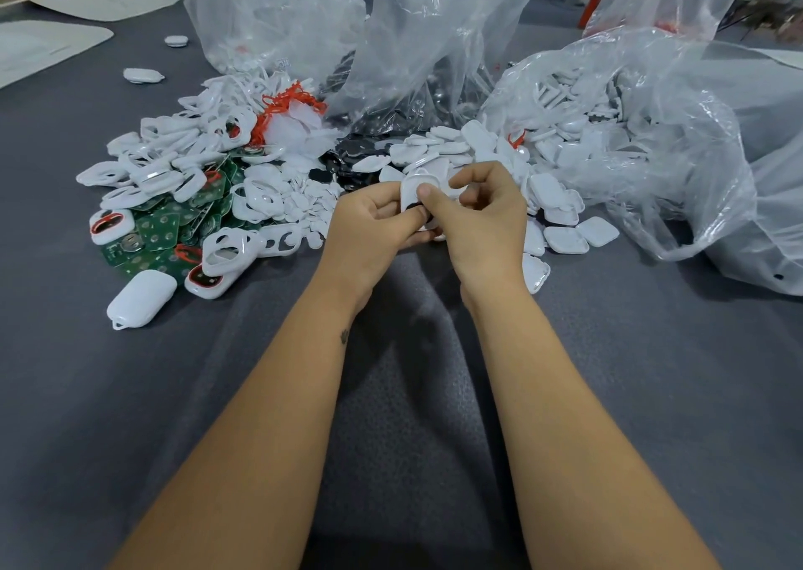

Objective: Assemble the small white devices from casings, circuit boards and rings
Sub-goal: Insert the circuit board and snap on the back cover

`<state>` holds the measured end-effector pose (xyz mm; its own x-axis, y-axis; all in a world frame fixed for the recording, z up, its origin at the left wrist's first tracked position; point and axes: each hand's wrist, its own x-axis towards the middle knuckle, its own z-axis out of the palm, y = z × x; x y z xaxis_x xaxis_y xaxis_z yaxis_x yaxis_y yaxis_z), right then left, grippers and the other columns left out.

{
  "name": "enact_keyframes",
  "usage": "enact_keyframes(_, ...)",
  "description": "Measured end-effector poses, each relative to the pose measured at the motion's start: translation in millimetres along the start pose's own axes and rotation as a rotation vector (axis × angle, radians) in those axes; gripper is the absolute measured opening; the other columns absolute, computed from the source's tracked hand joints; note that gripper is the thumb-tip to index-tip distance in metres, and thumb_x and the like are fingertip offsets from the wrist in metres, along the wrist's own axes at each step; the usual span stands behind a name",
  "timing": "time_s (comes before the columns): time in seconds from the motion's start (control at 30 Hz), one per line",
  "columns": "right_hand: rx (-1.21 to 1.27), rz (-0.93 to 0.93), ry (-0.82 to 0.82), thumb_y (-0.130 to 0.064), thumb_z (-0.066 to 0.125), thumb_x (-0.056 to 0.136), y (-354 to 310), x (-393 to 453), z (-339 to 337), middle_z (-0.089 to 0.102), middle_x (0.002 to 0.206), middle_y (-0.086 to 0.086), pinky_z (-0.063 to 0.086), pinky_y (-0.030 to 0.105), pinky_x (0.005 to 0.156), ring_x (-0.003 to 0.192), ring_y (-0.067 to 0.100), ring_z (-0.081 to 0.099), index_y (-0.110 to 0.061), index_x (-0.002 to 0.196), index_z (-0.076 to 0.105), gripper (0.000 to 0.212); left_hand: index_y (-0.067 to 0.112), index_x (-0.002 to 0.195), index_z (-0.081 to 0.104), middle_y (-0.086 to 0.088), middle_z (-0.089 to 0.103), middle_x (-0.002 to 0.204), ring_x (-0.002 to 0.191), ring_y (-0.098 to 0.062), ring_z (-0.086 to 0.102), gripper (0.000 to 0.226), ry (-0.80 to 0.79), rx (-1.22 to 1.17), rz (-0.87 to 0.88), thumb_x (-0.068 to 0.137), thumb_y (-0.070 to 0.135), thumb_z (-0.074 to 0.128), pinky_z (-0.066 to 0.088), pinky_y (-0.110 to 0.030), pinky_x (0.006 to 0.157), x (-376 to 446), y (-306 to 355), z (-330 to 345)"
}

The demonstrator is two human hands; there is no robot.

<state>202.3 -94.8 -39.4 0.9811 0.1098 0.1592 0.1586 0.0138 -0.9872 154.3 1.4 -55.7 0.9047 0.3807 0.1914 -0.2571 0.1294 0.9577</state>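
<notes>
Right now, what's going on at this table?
A person is putting together a small white casing, held in both hands above the grey table. The left hand grips it from the left, and the right hand presses its thumb on the front. A dark part shows at its lower edge. Loose parts lie behind: green circuit boards and white rings to the left, white shells spilling from a clear plastic bag to the right. One closed white device lies near left.
</notes>
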Motion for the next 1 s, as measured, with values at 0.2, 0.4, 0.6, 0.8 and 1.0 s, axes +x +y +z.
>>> enact_keyframes(0.2,0.106,0.183,-0.09,-0.016,0.072,0.085,-1.6,-1.6,2.1,0.051,0.074,0.005,0.041,0.018,0.053,0.06,0.012,0.048,-0.017,0.077,0.052,0.022,0.013,0.102,0.072,-0.009,0.075,0.098,0.097,-0.024,0.072,0.018,0.002,0.012,0.004,0.09,0.002,0.063,0.058,-0.027,0.078,1.3,0.0,-0.8)
enact_keyframes(0.4,0.143,0.171,-0.131,-0.012,0.069,0.087,-3.4,-2.3,-1.0,0.048,0.067,0.002,0.031,0.01,0.038,0.046,0.003,0.046,-0.017,0.083,0.055,0.016,0.012,0.103,0.072,-0.009,0.075,0.1,0.097,-0.021,0.072,0.018,-0.004,-0.01,-0.014,0.092,0.003,0.06,0.056,-0.023,0.074,1.2,1.3,0.0)
enact_keyframes(0.6,0.217,0.188,-0.214,-0.008,0.066,0.089,-6.5,-1.0,-3.0,0.052,0.071,0.004,0.042,0.016,0.049,0.054,0.007,0.047,-0.012,0.089,0.062,0.006,0.006,0.103,0.069,-0.015,0.074,0.098,0.09,-0.022,0.072,0.015,0.038,-0.07,-0.058,0.09,0.002,0.063,0.056,-0.022,0.072,2.6,2.2,-0.9)
enact_keyframes(0.8,-0.086,-0.13,-0.075,-0.011,0.073,0.08,-0.3,0.6,-3.1,0.05,0.082,0.0,0.049,0.022,0.065,0.067,0.003,0.049,-0.03,0.092,0.059,0.027,0.011,0.097,0.07,-0.008,0.076,0.092,0.084,-0.016,0.072,0.013,0.053,-0.022,-0.06,0.091,0.003,0.062,0.056,-0.021,0.07,3.0,-0.1,-1.8)
enact_keyframes(1.0,-0.332,-0.376,-0.069,-0.013,0.072,0.081,8.9,4.0,-1.0,0.052,0.086,-0.007,0.039,0.007,0.066,0.074,-0.007,0.05,-0.027,0.084,0.072,0.014,0.012,0.099,0.067,0.001,0.075,0.087,0.079,-0.011,0.071,0.02,0.059,0.019,-0.061,0.091,-0.003,0.056,0.055,-0.021,0.066,3.7,-2.9,-2.3)
